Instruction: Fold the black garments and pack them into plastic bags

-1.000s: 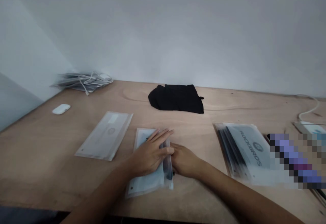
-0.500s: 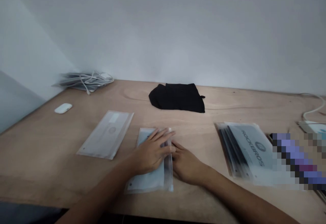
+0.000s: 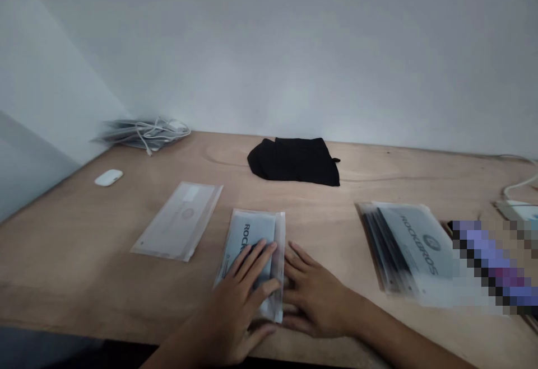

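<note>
A clear zip pouch (image 3: 279, 268) with a light-blue printed insert lies flat on the table in front of me. My left hand (image 3: 247, 290) rests on top of it, fingers spread and pointing away from me, covering part of the lettering. Beside the pouch's right edge, where the zip strip runs, my right hand (image 3: 313, 290) lies with its fingers apart, the fingertips at that edge. Neither hand grips anything. To the left lies another flat translucent pouch (image 3: 180, 223), apart from both hands.
On the right is a stack of similar pouches (image 3: 403, 251) with dark contents, next to a pixelated object (image 3: 491, 262). A folded black cloth (image 3: 294, 162) lies toward the wall. At the left are a white earbud case (image 3: 109, 177) and plastic packets with a white cable (image 3: 151, 134).
My left hand has slid down the pouch toward me, uncovering its top and some lettering. My right hand has moved nearer the table's front edge, and its fingers have spread.
</note>
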Action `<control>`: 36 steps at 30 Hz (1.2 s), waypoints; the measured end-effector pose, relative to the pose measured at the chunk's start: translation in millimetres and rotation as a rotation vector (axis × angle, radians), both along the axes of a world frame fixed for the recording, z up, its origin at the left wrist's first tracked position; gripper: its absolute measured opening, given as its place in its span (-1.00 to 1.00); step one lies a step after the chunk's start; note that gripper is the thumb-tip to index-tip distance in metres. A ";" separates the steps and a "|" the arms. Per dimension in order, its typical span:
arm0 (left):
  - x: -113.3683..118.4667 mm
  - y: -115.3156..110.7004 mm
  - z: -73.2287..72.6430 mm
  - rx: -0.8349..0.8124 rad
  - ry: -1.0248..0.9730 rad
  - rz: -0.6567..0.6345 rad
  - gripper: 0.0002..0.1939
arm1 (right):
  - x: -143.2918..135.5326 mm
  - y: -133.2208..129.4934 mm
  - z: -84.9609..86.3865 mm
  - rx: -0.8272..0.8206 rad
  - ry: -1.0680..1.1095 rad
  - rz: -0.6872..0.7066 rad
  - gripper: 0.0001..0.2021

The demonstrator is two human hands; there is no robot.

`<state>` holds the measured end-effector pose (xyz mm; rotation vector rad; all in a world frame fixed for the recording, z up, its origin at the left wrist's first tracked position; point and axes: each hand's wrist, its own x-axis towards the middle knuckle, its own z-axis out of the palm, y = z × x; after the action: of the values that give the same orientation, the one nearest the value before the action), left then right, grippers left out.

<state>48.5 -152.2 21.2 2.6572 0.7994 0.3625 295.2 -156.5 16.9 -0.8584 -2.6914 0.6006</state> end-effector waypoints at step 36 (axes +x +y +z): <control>11.0 -12.2 7.8 0.132 -0.350 -0.257 -0.80 | 28.9 59.5 -34.9 0.465 0.073 -0.653 -0.83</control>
<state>59.5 -164.4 29.0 2.6603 0.3327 0.8044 324.0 -97.1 -18.0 -1.4179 -2.1403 -0.1315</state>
